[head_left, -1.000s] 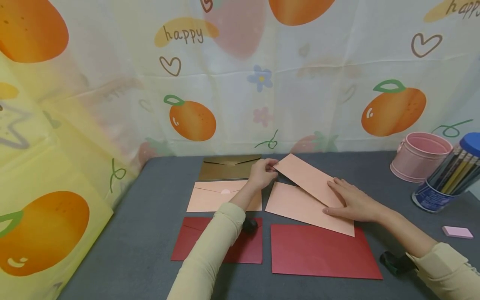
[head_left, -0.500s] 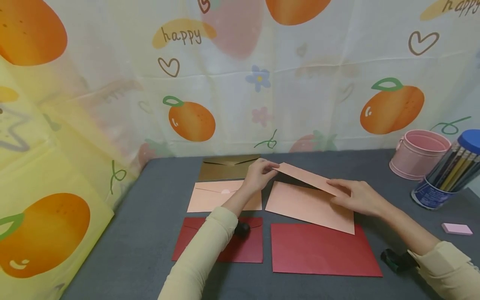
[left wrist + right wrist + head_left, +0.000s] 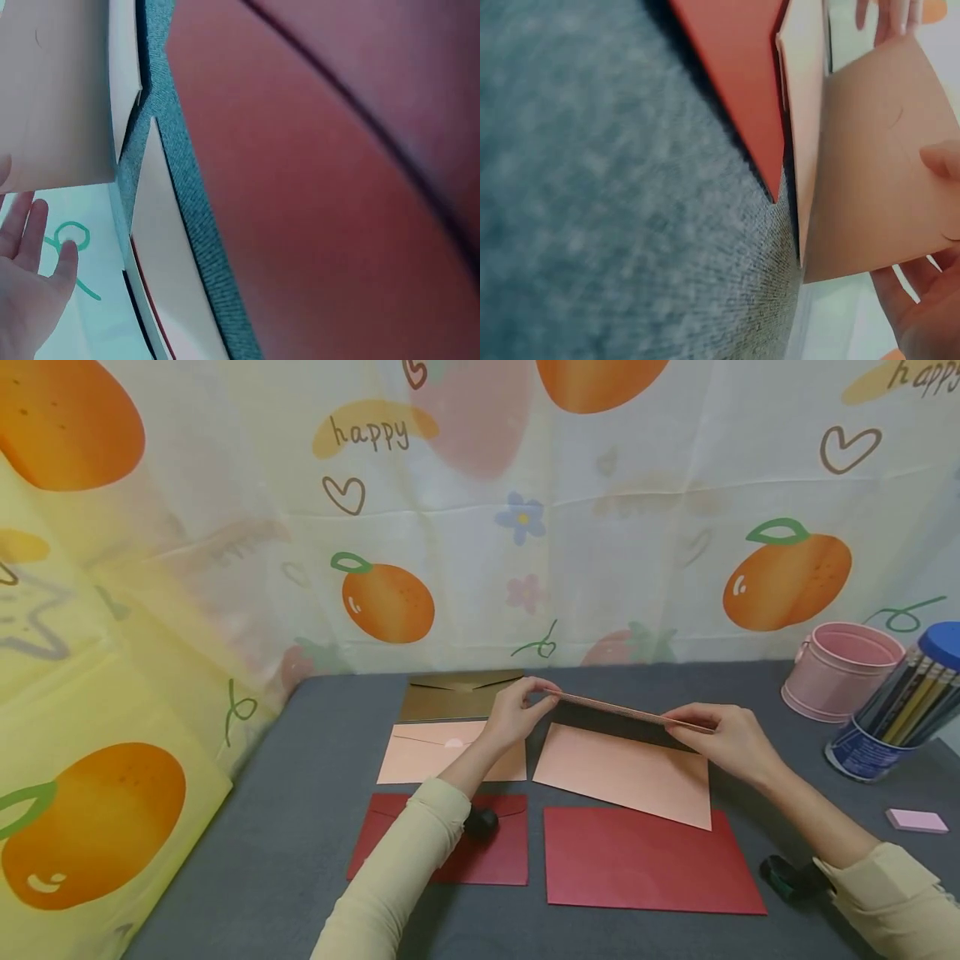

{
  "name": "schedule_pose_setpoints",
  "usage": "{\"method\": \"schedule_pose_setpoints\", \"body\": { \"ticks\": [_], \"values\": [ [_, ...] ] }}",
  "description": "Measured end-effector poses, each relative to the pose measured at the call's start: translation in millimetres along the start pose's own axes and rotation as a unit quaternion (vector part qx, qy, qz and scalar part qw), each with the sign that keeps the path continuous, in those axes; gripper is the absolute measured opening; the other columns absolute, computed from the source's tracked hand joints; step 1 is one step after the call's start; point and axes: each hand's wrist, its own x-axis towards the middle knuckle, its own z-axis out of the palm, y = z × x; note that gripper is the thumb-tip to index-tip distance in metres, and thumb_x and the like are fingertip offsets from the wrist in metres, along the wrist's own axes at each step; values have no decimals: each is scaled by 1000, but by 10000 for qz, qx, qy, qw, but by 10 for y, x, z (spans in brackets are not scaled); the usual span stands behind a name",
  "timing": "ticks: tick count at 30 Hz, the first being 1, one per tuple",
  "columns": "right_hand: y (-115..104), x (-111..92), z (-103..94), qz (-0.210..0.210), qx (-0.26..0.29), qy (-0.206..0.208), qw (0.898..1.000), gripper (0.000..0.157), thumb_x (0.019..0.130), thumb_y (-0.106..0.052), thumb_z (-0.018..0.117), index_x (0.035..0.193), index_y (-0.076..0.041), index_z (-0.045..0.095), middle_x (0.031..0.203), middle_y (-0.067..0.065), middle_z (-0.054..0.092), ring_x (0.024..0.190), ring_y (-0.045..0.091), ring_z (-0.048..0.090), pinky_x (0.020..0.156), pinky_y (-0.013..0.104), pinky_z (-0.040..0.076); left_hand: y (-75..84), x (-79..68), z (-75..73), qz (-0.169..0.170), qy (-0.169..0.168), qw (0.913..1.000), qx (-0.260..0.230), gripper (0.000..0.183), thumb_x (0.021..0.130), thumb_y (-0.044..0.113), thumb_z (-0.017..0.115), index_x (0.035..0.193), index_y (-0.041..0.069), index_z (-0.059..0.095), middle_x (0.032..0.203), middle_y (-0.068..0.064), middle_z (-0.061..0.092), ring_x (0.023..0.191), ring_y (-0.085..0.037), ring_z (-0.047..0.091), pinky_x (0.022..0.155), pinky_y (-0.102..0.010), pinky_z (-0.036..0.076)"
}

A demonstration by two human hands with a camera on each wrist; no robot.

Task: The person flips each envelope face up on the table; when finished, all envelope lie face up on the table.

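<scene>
A peach envelope [image 3: 615, 708] is held up nearly edge-on between both hands. My left hand [image 3: 516, 717] pinches its left end, and my right hand [image 3: 731, 745] grips its right end. The right wrist view shows the envelope's broad face [image 3: 870, 172], marked by small curved lines, with the right thumb in front and fingers behind. In the left wrist view, the left hand [image 3: 34, 289] has fingers spread below the envelope's edge. Underneath lies a second peach envelope [image 3: 626, 768], overlapping a large red envelope [image 3: 652, 868].
To the left lie a gold envelope [image 3: 450, 700], a peach envelope with a flap [image 3: 420, 760] and a red envelope [image 3: 498, 860], partly behind the left arm. At right stand a pink bucket [image 3: 840, 681] and a pencil tub [image 3: 870, 747], near a pink eraser [image 3: 917, 821].
The held peach envelope has tilted from showing its broad face to nearly edge-on. My right hand has gone from lying over its lower right end to gripping that end.
</scene>
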Motion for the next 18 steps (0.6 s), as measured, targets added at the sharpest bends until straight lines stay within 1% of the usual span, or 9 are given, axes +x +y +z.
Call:
{"method": "schedule_pose_setpoints", "body": {
  "ticks": [2,4,5,6,8,10,13,15,18],
  "values": [
    [5,18,-13,121,98,148,9998,16,87,-27,75,101,-18,76,94,1,74,82,-9,62,64,19,51,9,2,6,-48,65,9999,-134,16,96,22,65,109,15,70,113,0,68,104,-26,59,87,-40,47],
    [11,37,-27,211,88,300,9993,18,87,-31,76,100,-18,76,91,0,74,81,-9,60,62,20,49,22,7,12,-77,147,9995,-271,17,95,22,65,110,14,69,112,-1,69,106,-23,60,91,-41,47],
    [17,46,-35,253,63,374,9990,20,87,-32,76,99,-17,76,90,-1,74,80,-8,60,61,21,48,28,9,16,-90,189,9993,-314,17,95,22,65,110,14,69,111,-1,69,106,-22,60,92,-41,46],
    [22,56,-44,300,54,422,9986,22,87,-34,75,100,-16,75,89,-1,74,78,-6,59,60,22,47,31,14,22,-103,231,9990,-367,18,96,22,65,110,13,68,110,-1,69,112,-18,59,97,-42,45],
    [36,75,-61,403,114,490,9979,26,87,-35,75,101,-13,73,83,-2,72,72,-1,56,56,25,44,39,22,32,-99,324,9982,-500,18,95,21,65,110,12,68,109,-2,69,111,-15,60,99,-41,45],
    [53,97,-77,519,242,514,9970,29,87,-36,75,100,-11,72,74,-1,68,65,6,51,52,27,40,47,31,43,-107,412,9971,-634,18,95,20,65,110,10,68,108,-3,69,109,-15,60,98,-37,46],
    [82,129,-96,675,502,483,9953,29,88,-36,74,98,-8,69,61,-2,55,58,11,42,49,30,35,45,51,59,-161,530,9948,-851,20,95,19,66,111,7,68,107,-5,69,106,-16,62,95,-29,47],
    [104,143,-108,734,608,438,9945,30,88,-35,73,96,-6,67,60,-1,51,57,11,41,49,30,34,41,61,66,-268,576,9937,-918,22,95,20,66,112,7,68,108,-6,69,105,-17,62,93,-26,48],
    [135,156,-119,834,645,368,9937,33,89,-36,73,93,-4,66,59,-3,49,58,11,40,49,30,34,22,72,72,-436,580,9928,-948,24,94,22,67,111,5,68,108,-7,68,104,-19,62,92,-26,49]
  ]
}}
